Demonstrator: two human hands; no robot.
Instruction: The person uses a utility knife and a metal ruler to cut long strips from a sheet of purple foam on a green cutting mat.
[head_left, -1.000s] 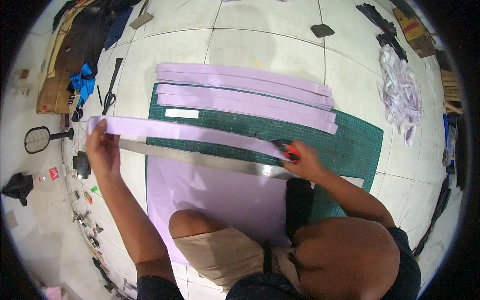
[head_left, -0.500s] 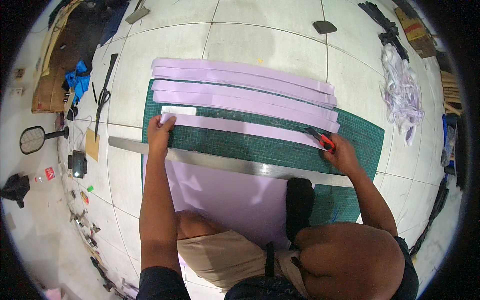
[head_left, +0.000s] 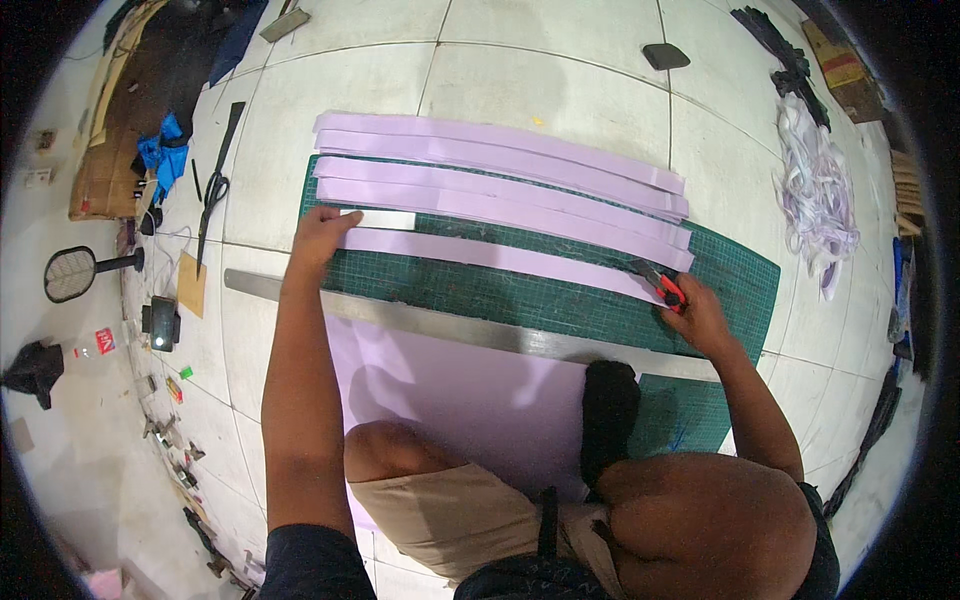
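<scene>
My right hand [head_left: 702, 318] is closed around a red and black box cutter [head_left: 672, 290]. It lies at the right end of a narrow lilac strip [head_left: 500, 256], with the cutter's front over the green cutting mat [head_left: 450, 290]. My left hand [head_left: 322, 238] pinches the left end of a small white rectangular piece [head_left: 392, 220], just above the strip's left end. Further away, several lilac strips [head_left: 480, 183] lie in overlapping rows. A long metal ruler [head_left: 480, 328] crosses the mat nearer me, along the edge of a large lilac sheet [head_left: 460, 390].
My black-socked foot [head_left: 608, 410] rests beside the sheet, touching the ruler. Large black scissors [head_left: 215, 185] lie on the tiled floor at left, near a tan card [head_left: 191, 285]. A heap of pale ribbon-like scraps [head_left: 818, 190] lies at right. A dark flat block [head_left: 666, 56] sits at the back.
My left hand has let go of the lilac strip's left end and moved up to the white piece. My right hand still holds the box cutter at the strip's right end. The view has shifted slightly.
</scene>
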